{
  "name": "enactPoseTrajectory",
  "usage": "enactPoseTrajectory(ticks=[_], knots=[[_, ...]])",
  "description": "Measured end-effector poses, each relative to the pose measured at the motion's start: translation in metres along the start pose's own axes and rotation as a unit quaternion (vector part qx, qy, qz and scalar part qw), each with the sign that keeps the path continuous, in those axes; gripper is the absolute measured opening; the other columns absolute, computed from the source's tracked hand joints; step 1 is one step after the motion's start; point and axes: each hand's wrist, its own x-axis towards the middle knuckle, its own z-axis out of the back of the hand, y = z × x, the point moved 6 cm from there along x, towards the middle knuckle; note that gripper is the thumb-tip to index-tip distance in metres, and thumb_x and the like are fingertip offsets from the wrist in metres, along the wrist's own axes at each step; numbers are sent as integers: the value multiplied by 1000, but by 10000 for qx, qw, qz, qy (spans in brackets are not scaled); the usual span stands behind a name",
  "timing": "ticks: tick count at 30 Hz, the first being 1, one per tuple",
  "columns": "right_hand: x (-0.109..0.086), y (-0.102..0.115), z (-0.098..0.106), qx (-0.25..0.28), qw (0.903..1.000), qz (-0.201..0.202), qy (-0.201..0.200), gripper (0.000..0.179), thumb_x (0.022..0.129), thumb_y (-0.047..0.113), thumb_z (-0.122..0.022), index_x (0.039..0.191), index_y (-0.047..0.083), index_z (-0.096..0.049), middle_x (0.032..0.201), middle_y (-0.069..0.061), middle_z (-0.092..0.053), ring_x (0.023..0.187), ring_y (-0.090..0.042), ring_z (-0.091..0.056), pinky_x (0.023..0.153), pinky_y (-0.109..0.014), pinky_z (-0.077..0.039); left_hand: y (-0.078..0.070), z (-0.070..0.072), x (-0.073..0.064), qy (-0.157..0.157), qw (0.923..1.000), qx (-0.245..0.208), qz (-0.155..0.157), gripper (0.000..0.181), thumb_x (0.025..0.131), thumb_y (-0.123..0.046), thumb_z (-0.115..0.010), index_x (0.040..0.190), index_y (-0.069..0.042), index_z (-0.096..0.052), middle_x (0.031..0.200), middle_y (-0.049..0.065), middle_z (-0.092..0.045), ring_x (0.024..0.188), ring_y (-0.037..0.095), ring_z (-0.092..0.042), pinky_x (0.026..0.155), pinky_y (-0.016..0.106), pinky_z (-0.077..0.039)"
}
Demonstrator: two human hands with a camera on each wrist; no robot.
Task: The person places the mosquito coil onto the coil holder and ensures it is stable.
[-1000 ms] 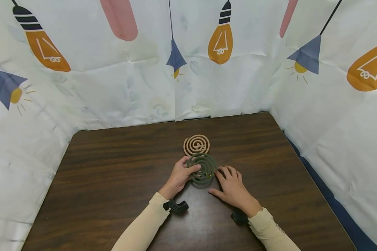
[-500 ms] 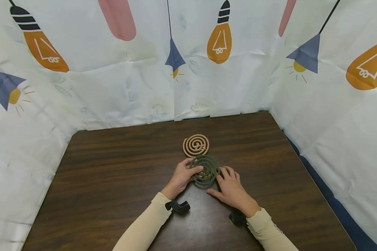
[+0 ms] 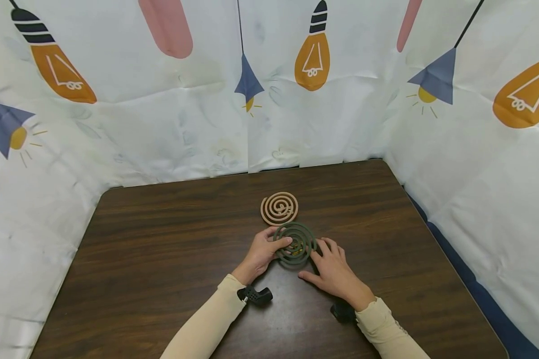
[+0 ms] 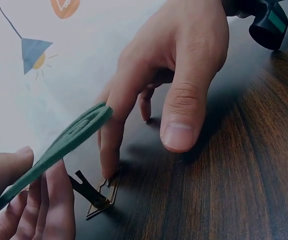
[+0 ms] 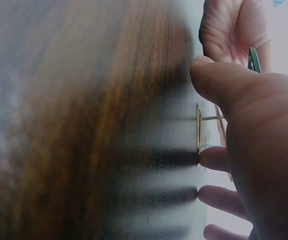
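Observation:
My left hand (image 3: 257, 255) pinches a green mosquito coil (image 4: 54, 154) between thumb and fingers, holding it tilted above the table. Below it stands a small gold-coloured wire coil stand (image 4: 100, 201) with a raised prong, partly hidden by the coil in the head view. My right hand (image 3: 337, 273) lies to the right, fingers spread and pointing down. Its index fingertip touches the stand's base at the tabletop, as the left wrist view shows; the thumb is apart from it. Just beyond the green coil, a light brown mosquito coil (image 3: 279, 209) lies flat on the table.
The dark wood-grain table (image 3: 170, 264) reaches back to a white fabric wall (image 3: 184, 129) printed with lamps and bulbs. Black wrist cameras are strapped on both wrists, the left one (image 3: 256, 295) close above the tabletop.
The left hand has shifted slightly right with the green coil, and the coil now hangs over the stand. The right hand has stayed almost still.

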Motion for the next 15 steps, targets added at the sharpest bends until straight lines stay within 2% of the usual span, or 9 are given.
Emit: enactPoseTrajectory(ticks=[6,15], knots=[[-2,-1,0,-22,10000,40,-9,66,93,58,-70,140,12,-64,150,-19,-50,146,-49,-34,111,-72,-35,2,1,0,202,9998,-12,43,55,97,-5,-70,148,-3,-51,100,-3,-76,70,10,-74,70,26,-63],[-2,-1,-1,-64,10000,37,2,67,92,60,-70,140,13,-64,149,-19,-50,145,-49,-35,111,-72,-36,2,1,1,68,9999,122,-19,53,95,-1,-70,145,-1,-52,98,-1,-76,67,11,-73,67,26,-63]])
